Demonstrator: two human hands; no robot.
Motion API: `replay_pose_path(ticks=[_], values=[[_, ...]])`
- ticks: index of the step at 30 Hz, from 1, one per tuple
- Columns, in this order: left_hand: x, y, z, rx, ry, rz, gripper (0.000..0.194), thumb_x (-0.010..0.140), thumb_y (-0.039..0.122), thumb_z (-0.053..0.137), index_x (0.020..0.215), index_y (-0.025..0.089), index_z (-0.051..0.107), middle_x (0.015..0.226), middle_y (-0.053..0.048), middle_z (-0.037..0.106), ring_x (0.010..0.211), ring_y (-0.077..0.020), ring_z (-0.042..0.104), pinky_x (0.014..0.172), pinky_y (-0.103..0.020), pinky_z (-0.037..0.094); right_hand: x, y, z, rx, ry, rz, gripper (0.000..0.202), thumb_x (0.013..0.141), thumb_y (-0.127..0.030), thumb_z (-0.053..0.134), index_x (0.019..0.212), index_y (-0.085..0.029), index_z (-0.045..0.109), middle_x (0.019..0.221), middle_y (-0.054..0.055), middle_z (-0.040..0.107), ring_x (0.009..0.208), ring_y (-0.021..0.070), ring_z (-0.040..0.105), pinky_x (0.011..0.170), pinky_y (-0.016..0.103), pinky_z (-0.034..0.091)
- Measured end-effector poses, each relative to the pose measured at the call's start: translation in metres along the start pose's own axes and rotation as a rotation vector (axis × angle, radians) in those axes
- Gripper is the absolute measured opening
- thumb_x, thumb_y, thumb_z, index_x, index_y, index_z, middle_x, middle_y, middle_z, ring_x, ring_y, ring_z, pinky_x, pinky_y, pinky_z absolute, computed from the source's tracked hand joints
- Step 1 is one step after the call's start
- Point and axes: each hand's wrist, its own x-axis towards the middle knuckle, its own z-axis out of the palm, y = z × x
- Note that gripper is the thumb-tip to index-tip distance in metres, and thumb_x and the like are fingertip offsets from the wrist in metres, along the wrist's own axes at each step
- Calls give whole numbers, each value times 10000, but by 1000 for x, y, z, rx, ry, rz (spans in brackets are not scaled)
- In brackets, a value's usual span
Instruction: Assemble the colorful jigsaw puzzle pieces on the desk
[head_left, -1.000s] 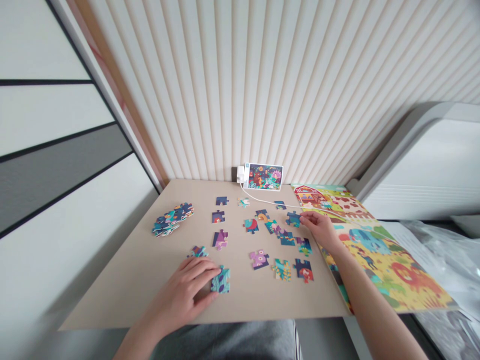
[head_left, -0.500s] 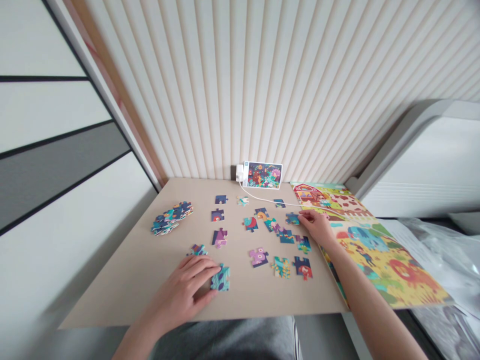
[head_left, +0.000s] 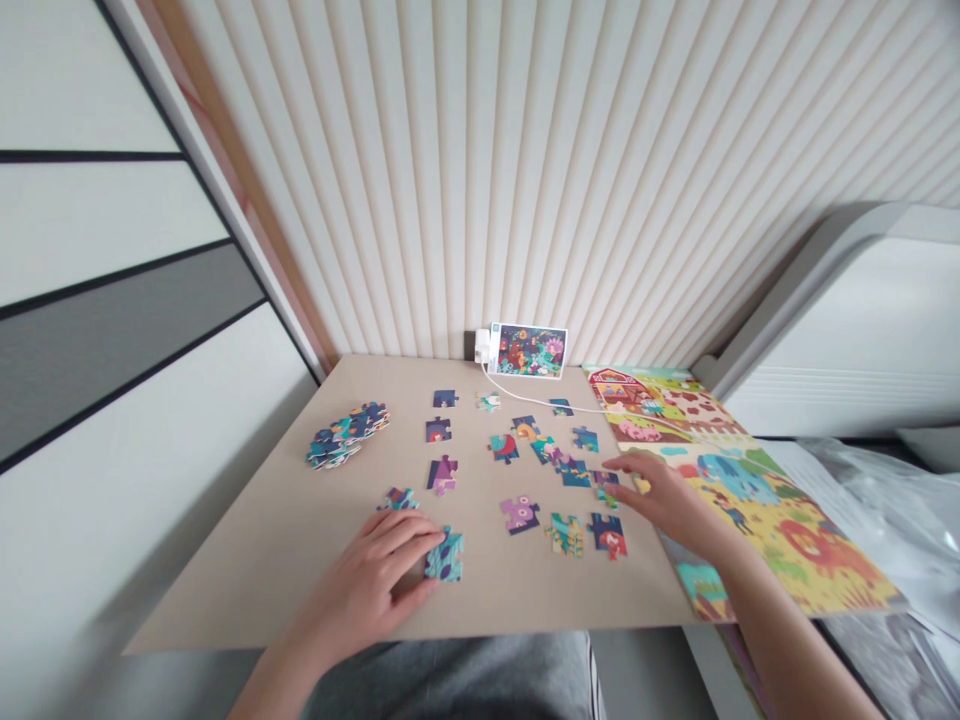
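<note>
The ribbed wall (head_left: 480, 180) rises behind my beige counter (head_left: 225, 590). To the right lie 2 picture boards: the safari board (head_left: 795, 530), with its elephant and lion, is nearer me, and the farm board (head_left: 675, 410) is beyond it. My left hand (head_left: 379, 570) rests low on the counter, its thumb and fingers apart, touching the left side of the teal piece (head_left: 451, 558). My right hand (head_left: 667, 500) has its thumb and forefinger apart at the purple-green piece (head_left: 606, 478); I can't tell whether they touch it. The picture card (head_left: 529, 352) leans upright against the wall at the far edge, just beside the white plug (head_left: 481, 345), whose cable (head_left: 532, 402) runs right across the farm board. The pile (head_left: 347, 435) of overlapping puzzle pieces sits well to the left. Just beyond my left fingers is the mixed-colour piece (head_left: 399, 499). Farther up, 3 pieces stand in a column: the purple piece (head_left: 442, 474), the navy-red piece (head_left: 438, 430) and the dark blue piece (head_left: 445, 398). Nearer me, right of the teal piece, are the pink piece (head_left: 520, 514), the leafy piece (head_left: 566, 535) and the red-navy piece (head_left: 609, 536).
</note>
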Motion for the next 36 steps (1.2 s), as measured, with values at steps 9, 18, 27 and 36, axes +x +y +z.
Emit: replay_pose_path(ticks=[9,18,27,36], values=[[1,2,-2,-8,-20,-4,380,934,326,618,1310,271,618,1243,-52,662,1174,-234,579,1085,-420,434,-50,9,29,-190,-79,5,418,947,-544,556,1321,-381,645,1451,59,556,1262,329,589,1069,527,479],[1,3,-4,-17,-11,-20,380,922,326,639,1298,276,622,1237,-49,666,1161,-235,589,1082,-422,442,-24,-1,30,-273,49,-133,334,986,-407,543,1277,-313,677,1407,75,607,1302,324,561,1097,554,450],[1,4,-3,-3,-36,-23,376,941,330,613,1311,263,609,1250,-60,654,1189,-242,567,1093,-432,429,-60,-55,42,-236,-80,-350,330,986,-346,570,1303,-339,663,1435,21,597,1377,295,498,1143,512,433],[1,3,-3,-6,-29,-8,362,944,330,603,1299,261,626,1231,-68,663,1169,-245,577,1073,-436,450,-99,-34,34,-153,-104,-227,376,960,-334,576,1315,-433,649,1430,-24,587,1389,331,485,1134,599,431]])
